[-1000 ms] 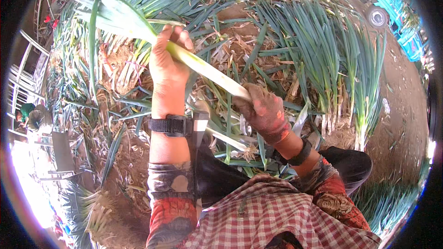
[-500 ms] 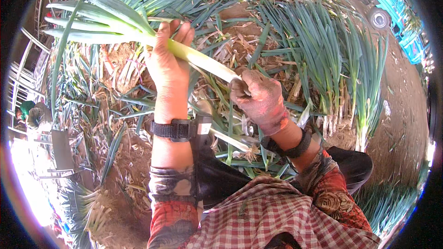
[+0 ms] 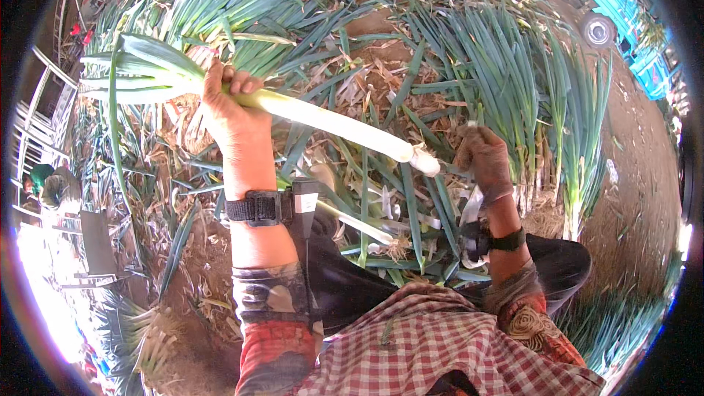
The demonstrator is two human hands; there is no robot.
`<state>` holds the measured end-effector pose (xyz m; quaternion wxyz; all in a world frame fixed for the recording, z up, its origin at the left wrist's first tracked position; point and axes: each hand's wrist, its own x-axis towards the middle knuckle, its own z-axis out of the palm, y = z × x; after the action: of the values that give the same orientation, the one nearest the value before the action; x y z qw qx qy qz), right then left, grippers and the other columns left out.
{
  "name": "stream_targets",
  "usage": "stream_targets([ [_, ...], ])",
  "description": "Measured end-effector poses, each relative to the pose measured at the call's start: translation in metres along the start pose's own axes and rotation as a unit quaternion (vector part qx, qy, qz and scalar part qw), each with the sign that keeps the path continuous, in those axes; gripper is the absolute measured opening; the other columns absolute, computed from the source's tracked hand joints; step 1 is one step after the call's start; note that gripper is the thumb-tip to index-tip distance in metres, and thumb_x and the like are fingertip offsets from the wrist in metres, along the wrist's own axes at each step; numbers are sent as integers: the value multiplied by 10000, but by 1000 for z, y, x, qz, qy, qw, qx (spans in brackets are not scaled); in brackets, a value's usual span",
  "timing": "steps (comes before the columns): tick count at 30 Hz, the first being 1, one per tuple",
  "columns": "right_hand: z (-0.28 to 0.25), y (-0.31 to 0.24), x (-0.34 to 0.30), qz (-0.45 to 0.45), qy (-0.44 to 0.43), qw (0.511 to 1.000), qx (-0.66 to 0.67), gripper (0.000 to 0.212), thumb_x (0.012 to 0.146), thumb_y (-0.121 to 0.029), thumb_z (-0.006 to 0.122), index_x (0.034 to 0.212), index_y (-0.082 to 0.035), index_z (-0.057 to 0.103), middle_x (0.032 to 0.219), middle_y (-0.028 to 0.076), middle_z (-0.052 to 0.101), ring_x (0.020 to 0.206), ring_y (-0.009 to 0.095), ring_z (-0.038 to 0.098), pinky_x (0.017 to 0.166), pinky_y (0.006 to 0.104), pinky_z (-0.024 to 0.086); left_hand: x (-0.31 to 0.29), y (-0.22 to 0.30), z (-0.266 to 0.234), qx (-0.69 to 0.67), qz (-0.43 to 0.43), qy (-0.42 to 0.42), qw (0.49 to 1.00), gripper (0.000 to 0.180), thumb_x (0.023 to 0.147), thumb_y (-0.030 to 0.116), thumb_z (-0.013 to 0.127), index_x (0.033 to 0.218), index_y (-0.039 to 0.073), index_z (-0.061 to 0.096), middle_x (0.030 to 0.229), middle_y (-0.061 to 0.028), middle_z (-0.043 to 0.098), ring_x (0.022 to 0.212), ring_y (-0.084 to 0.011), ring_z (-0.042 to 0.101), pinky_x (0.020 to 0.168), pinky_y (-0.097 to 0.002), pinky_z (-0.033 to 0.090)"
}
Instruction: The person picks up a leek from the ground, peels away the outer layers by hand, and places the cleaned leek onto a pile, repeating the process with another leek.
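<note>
My left hand [image 3: 233, 103] is closed around a large green onion [image 3: 334, 120] where the pale stalk meets the leaves. Its green leaves fan out to the left, and the smooth white stalk slants down to the right, ending in a root end with a loose, ragged tip. Just right of that tip and apart from it is my right hand [image 3: 487, 160], dirty and with curled fingers. A pale strip shows below it by the wrist; whether the fingers hold it is hard to see. Another green onion [image 3: 359, 224] with roots lies below, near my legs.
Bundles of green onions stand to the right [image 3: 506, 95] and lie at the far left [image 3: 242, 0]. Stripped leaves and dry skins [image 3: 389, 66] cover the ground between. A turquoise wheeled vehicle [image 3: 612, 0] is at the far right, and metal railings [image 3: 37, 128] are at the left.
My right hand has come off the root end and moved right and down, baring the white lower stalk. My left hand has shifted left and slightly down with the green onion.
</note>
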<state>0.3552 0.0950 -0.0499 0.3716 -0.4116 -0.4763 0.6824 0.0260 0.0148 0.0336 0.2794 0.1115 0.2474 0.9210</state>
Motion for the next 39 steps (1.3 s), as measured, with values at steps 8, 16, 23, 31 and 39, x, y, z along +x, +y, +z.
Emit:
stream_targets([
  [8, 100, -53, -17, -448, -53, 786, -422, 401, 741, -312, 637, 993, -14, 545, 903, 157, 607, 779, 321, 601, 647, 375, 487, -15, -10, 9, 8, -35, -17, 999, 147, 751, 158, 585, 811, 96, 466, 633, 30, 362, 483, -69, 312, 462, -220, 297],
  [16, 148, -34, 18, -94, -206, 943, -243, 128, 848, -160, 504, 854, -39, 546, 663, 80, 569, 537, 213, 547, 482, 302, 443, -14, -19, 9, -10, -72, -50, 996, 156, 732, 152, 593, 802, 91, 467, 624, 33, 360, 480, -73, 308, 458, -229, 295],
  [23, 57, -12, 12, -139, -93, 940, -296, 287, 799, -278, 585, 963, -43, 563, 742, 92, 580, 641, 206, 565, 556, 307, 455, 7, 7, -2, 27, -14, 37, 999, 154, 724, 62, 562, 692, 104, 418, 588, 37, 371, 453, -62, 303, 430, -221, 296],
  [31, 105, -14, -25, -442, -34, 805, -394, 217, 763, -86, 611, 963, -28, 550, 803, 116, 599, 743, 222, 587, 633, 295, 463, 2, -15, -4, 73, -5, 60, 995, 179, 729, 84, 632, 776, 76, 459, 648, 0, 430, 533, -96, 381, 485, -239, 352],
  [39, 118, -17, -48, -141, -136, 975, -104, 201, 805, -141, 593, 912, 15, 525, 761, 77, 574, 696, 142, 556, 612, 269, 456, -17, -28, 19, 144, 14, 45, 988, 182, 743, 85, 630, 836, 86, 474, 669, -52, 515, 440, -116, 412, 396, -261, 361],
])
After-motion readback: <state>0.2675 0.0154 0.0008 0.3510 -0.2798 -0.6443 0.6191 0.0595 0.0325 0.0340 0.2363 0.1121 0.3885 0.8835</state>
